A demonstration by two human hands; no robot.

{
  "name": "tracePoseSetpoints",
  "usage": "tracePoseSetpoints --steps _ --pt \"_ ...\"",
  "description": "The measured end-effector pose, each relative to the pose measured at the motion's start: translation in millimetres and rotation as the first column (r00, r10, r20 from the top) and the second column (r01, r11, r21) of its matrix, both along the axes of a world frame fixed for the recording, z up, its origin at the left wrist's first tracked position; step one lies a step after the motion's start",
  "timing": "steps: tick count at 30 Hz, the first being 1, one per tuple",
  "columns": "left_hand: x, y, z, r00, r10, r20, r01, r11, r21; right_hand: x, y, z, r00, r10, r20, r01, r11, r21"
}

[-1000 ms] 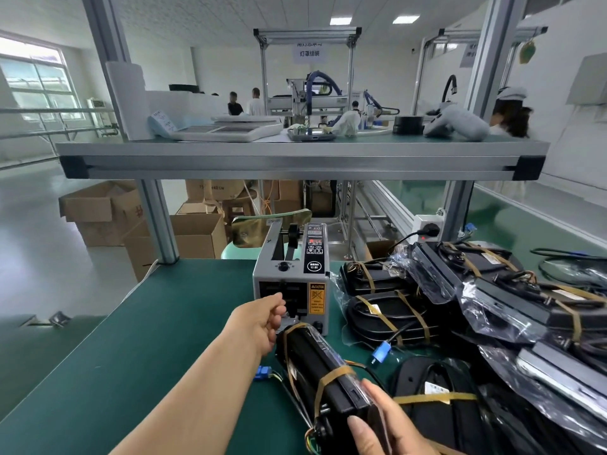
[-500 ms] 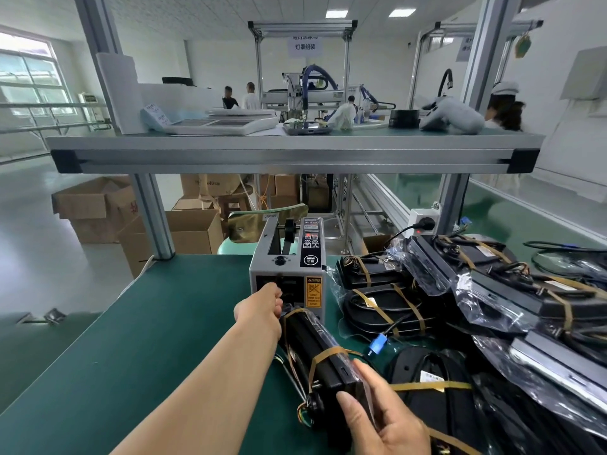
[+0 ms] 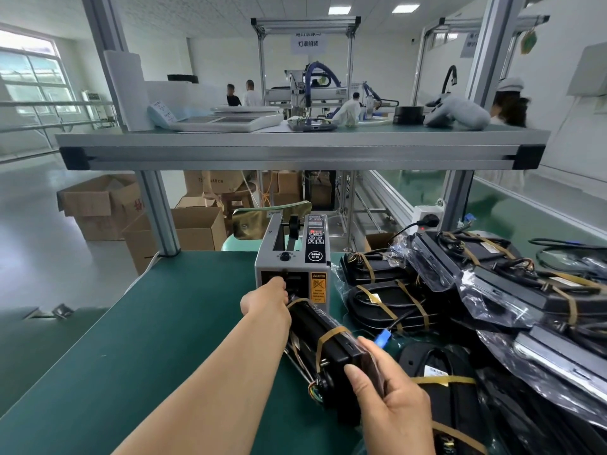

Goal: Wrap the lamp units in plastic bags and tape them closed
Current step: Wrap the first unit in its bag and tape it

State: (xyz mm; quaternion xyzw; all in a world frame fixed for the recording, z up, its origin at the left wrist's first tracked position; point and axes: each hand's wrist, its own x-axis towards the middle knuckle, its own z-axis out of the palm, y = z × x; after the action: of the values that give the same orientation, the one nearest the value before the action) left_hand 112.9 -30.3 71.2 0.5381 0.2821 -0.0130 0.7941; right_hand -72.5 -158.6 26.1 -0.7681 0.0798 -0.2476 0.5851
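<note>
The left hand (image 3: pixel 266 300) is reaching to the slot of the dispenser (image 3: pixel 292 257), fingers hidden, grip unclear. The bagged lamp (image 3: pixel 328 339) is lying lengthwise on the table (image 3: pixel 164 339), pointing at the dispenser, the right hand (image 3: pixel 391 399) gripping its near end.

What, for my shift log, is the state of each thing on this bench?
left hand: at the tape dispenser's outlet, fingertips hidden.
right hand: grips the lamp unit's near end.
lamp unit: bagged, two tape bands round it, lying on the bench.
tape dispenser: upright, red display lit.
finished units: bagged, taped, piled at right.
plug: seated in its socket.
</note>
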Motion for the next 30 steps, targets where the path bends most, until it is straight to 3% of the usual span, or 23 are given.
tracePoseSetpoints --steps 3,6,9,11,14,16,25,30 --pt "-10.1 -0.6 5.4 0.997 0.074 -0.005 -0.074 0.994 -0.085 -0.2 1.4 0.7 1.000 0.018 -0.008 -0.018 0.999 0.034" --pt "-28.3 4.6 16.7 0.995 0.071 0.070 -0.075 0.995 0.059 0.8 1.7 0.2 0.999 0.034 -0.023 -0.031 0.994 0.108" --pt "-57.4 17.1 23.1 0.962 -0.175 0.211 0.122 0.963 0.240 5.9 0.5 0.3 0.995 0.085 -0.050 -0.074 0.977 0.200" --pt "-79.0 23.4 26.2 0.890 -0.367 0.271 0.264 0.899 0.350 10.1 0.8 1.5 0.988 0.140 -0.070 -0.118 0.960 0.253" --pt "-105.0 23.7 29.8 0.754 -0.601 0.266 0.427 0.755 0.497 14.1 2.9 1.4 0.979 0.187 -0.082 -0.154 0.940 0.304" --pt "-113.5 20.5 32.8 0.705 -0.672 0.227 0.464 0.680 0.568 15.1 3.5 0.6 0.976 0.200 -0.081 -0.165 0.934 0.316" --pt "-119.4 14.7 37.3 0.651 -0.735 0.192 0.531 0.621 0.577 11.7 3.9 12.4 0.974 0.220 -0.060 -0.193 0.934 0.300" --pt "-120.7 13.6 32.9 0.671 -0.722 0.169 0.504 0.611 0.611 10.6 8.0 19.8 0.982 0.181 -0.058 -0.157 0.945 0.286"
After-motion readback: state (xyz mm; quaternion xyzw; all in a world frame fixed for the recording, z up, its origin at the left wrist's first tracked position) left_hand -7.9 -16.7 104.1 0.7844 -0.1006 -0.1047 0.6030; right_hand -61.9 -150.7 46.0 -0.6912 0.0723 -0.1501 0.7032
